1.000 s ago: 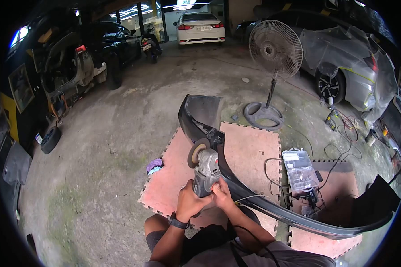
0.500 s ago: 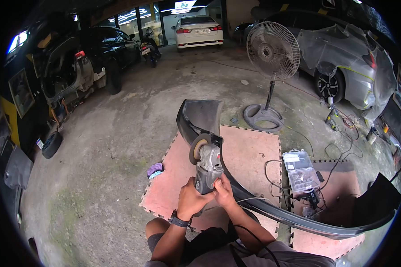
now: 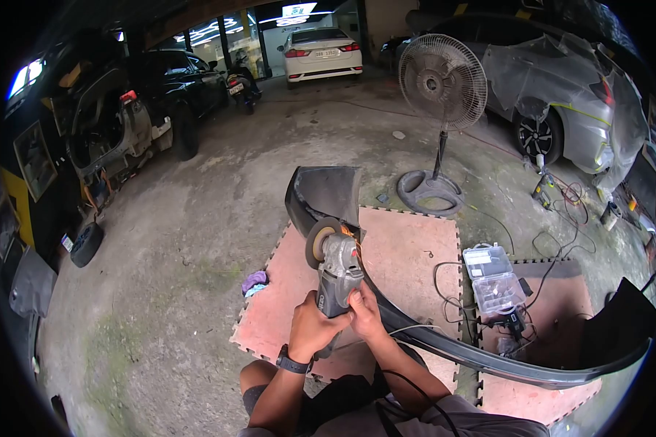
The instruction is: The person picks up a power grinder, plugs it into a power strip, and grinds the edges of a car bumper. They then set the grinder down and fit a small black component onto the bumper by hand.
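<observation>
An angle grinder with a round disc is held in front of me, disc end away from my body. My left hand, a watch on its wrist, is wrapped round the grinder's body. On the other side, my right hand grips the same body, thumb along its top. The disc is by the far end of a long black car bumper, which curves away to the right. Orange sparks or a glow show beside the grinder head; the exact contact point is hidden.
Pink foam mats lie under the bumper. A clear organizer case and a black power tool with cords are at right. A pedestal fan stands ahead. A purple cloth lies left. Parked cars, including a white car, surround the floor.
Orange sparks or a glow now appear by the grinder head, where none showed before. The view has shifted slightly; both hands keep their hold on the grinder.
</observation>
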